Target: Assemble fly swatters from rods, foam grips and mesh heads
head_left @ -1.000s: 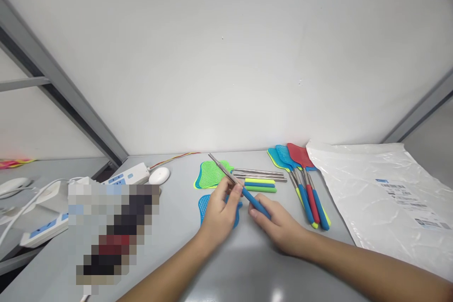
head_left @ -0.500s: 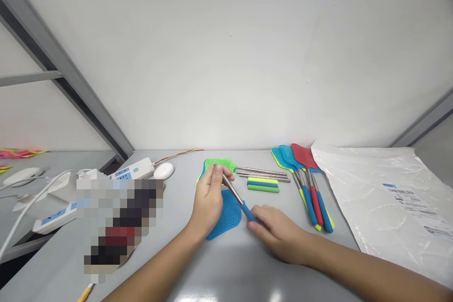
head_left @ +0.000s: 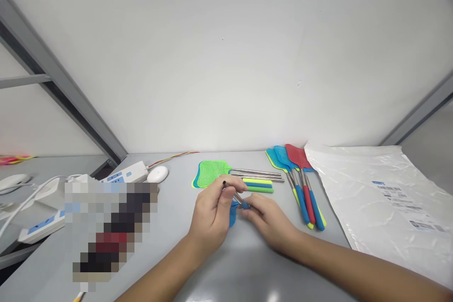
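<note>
My left hand (head_left: 212,210) is closed around a shiny metal tube (head_left: 238,197), whose open end sticks up past the thumb. At the tube's lower end is a blue handle grip (head_left: 245,205), pinched by the fingers of my right hand (head_left: 271,217), which hide most of it. Beneath my left hand a blue fly swatter head (head_left: 232,216) shows only in part. Just beyond the hands lie a green mesh swatter head (head_left: 213,173) on top of others, several loose metal tubes (head_left: 258,173), and yellow, blue and green handle grips (head_left: 260,186).
Several whole fly swatters (head_left: 307,198) lie fanned at the right, beside a large white plastic mailing bag (head_left: 357,188). Power strips (head_left: 129,172), a white round device (head_left: 157,174) and a pixelated object (head_left: 116,226) occupy the left. A wall stands behind the table.
My right hand has moved up the blue grip, closer to my left hand. My left hand has come down and right, covering more of the blue swatter head. The view has shifted slightly.
</note>
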Motion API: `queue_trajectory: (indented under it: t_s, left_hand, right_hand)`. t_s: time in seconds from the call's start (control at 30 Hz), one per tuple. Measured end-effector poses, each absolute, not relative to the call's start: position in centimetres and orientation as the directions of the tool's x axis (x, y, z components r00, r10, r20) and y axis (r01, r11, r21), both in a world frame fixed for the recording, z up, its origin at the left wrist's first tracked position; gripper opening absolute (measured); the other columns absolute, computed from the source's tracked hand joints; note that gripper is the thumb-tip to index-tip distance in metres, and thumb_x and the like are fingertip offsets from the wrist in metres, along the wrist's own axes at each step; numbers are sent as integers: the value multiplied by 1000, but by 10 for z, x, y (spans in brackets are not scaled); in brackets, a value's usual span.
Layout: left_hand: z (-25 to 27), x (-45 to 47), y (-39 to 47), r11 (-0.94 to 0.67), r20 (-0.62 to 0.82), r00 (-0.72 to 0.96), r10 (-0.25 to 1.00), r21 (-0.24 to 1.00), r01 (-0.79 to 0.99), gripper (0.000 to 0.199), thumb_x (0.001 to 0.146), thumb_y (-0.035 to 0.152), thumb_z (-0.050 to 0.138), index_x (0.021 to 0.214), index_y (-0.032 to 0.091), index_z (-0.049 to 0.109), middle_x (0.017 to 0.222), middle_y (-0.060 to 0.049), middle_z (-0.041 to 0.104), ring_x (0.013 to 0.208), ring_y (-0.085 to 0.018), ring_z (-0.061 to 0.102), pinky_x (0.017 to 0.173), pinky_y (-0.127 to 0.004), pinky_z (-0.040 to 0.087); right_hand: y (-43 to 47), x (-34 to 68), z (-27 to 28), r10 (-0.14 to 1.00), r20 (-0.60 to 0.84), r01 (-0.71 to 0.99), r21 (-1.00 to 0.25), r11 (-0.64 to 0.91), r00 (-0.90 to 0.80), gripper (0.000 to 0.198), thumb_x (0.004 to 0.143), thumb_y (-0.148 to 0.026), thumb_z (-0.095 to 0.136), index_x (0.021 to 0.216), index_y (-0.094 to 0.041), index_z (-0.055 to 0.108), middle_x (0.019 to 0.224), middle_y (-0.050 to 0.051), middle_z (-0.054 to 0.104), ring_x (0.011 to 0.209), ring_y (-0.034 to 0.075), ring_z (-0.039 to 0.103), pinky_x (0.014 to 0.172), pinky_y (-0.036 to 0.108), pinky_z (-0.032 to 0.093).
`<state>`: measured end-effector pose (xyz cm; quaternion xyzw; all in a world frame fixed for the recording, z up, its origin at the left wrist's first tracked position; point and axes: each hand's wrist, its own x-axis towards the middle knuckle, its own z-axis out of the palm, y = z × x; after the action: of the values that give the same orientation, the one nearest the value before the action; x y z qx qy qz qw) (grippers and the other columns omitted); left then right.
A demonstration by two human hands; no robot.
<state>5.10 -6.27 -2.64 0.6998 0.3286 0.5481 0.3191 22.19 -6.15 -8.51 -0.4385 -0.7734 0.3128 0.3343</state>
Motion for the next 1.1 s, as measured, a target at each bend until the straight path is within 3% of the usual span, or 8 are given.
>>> queue_trajectory:
  t_s: [0.13,0.2,0.3,0.43,0.8,1.1]
  left_hand:
    - [-2,73,-53,-417,425,111,898,905,-87,24,97,38,40,99,20,56,93,-5,62,83,-17,59,80,-32,47]
    - [10,85,-46,-347,385,160,909,911,-224,32,97,44,36,88,19,53,83,-3,60,73,-15,57,74,-31,47]
    - [17,101,-37,-282,356,229,906,911,-300,44,95,54,34,67,20,39,60,3,42,55,-10,41,59,-27,40]
    - [11,113,-35,-307,362,197,911,915,-262,49,92,60,34,62,21,31,56,5,24,49,-9,25,47,-25,25]
    - [2,126,-25,-280,335,196,922,924,-261,49,93,55,37,59,20,33,51,5,30,43,-7,26,41,-22,25]
    - [-8,126,-30,-281,334,240,911,932,-231,47,94,53,37,60,21,35,51,5,31,46,-9,31,48,-26,32]
  right_hand:
    - [-60,221,-82,885,259,414,-809,418,-387,15,94,-28,47,91,-21,60,89,2,61,82,16,54,74,27,39]
    - [-60,222,-82,894,255,419,-812,405,-369,14,94,-27,47,89,-20,58,87,2,61,80,16,53,72,27,39]
    - [-60,223,-85,909,250,438,-813,385,-335,15,93,-27,47,83,-19,55,81,1,59,73,15,51,66,26,37]
    - [-61,223,-88,912,247,413,-830,374,-329,15,93,-28,48,85,-19,57,81,3,60,73,16,51,66,27,38]
    - [-57,224,-87,915,219,348,-875,338,-338,16,93,-27,46,90,-17,58,86,3,62,78,17,54,71,27,41]
    - [-59,225,-88,912,238,313,-885,345,-333,13,91,-21,46,87,-17,58,86,3,64,77,17,55,70,27,43]
